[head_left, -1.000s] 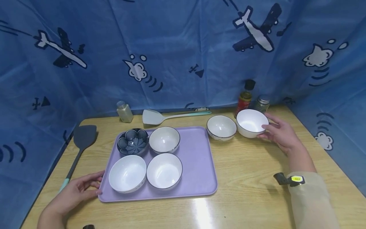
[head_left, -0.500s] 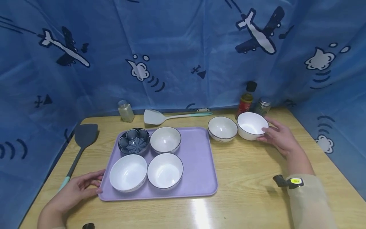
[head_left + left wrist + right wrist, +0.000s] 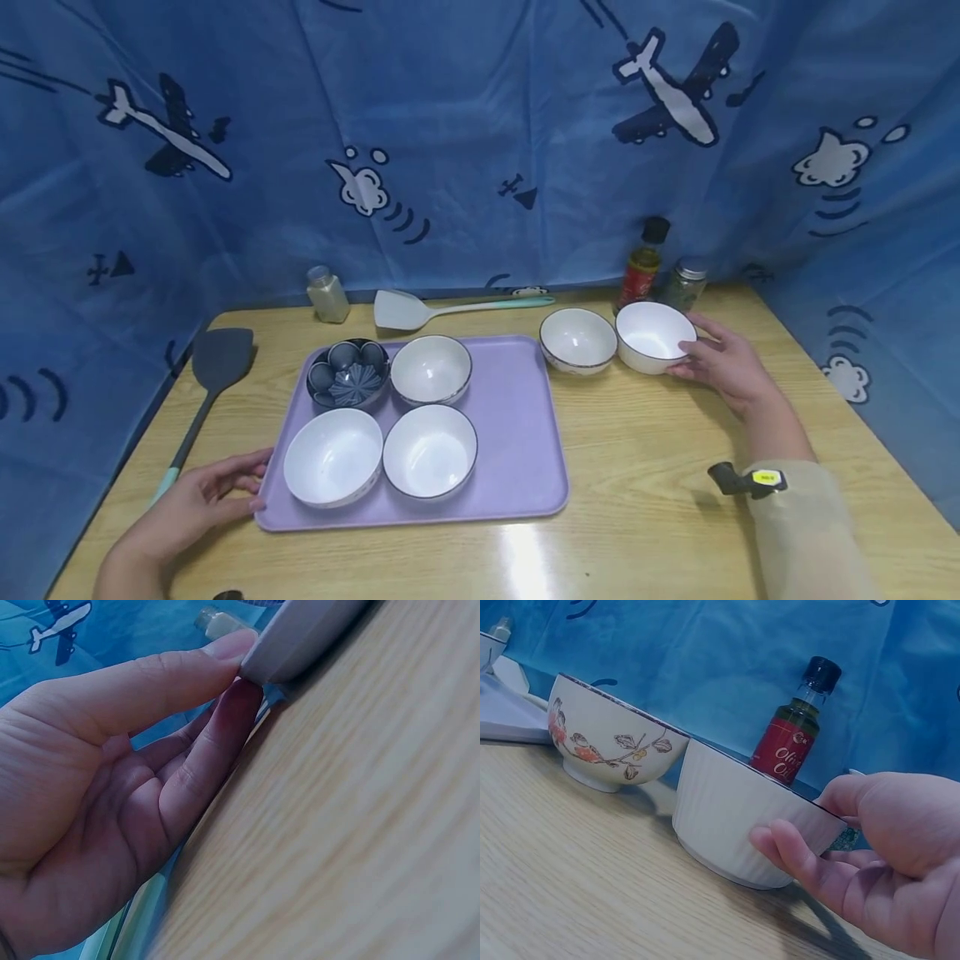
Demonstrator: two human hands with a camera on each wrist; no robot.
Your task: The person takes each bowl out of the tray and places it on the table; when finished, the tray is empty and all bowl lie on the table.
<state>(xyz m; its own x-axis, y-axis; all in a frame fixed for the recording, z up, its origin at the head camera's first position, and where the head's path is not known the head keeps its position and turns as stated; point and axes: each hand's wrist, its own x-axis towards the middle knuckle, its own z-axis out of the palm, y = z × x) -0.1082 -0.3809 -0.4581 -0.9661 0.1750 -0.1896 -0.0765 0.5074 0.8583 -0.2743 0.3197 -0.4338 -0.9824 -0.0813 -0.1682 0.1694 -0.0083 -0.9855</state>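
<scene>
In the head view my right hand grips a white ribbed bowl with a dark rim, thumb on the near side. The right wrist view has this bowl beside a flower-patterned bowl, low over the table; contact with the wood is unclear. At the other side, my left hand pinches the near-left corner of a lilac tray between thumb and finger. On the tray sit a dark petal-patterned bowl, a cream bowl and two white bowls, one wider, one dark-rimmed.
An olive oil bottle and a lidded jar stand behind the held bowl. Along the back are a light spatula and a small shaker. A dark spatula lies left of the tray. Blue curtain encloses the table.
My right hand has brought the ribbed bowl slightly down and a little closer to the flower-patterned bowl. The left hand and the tray stay in place, while the head view shifts slightly.
</scene>
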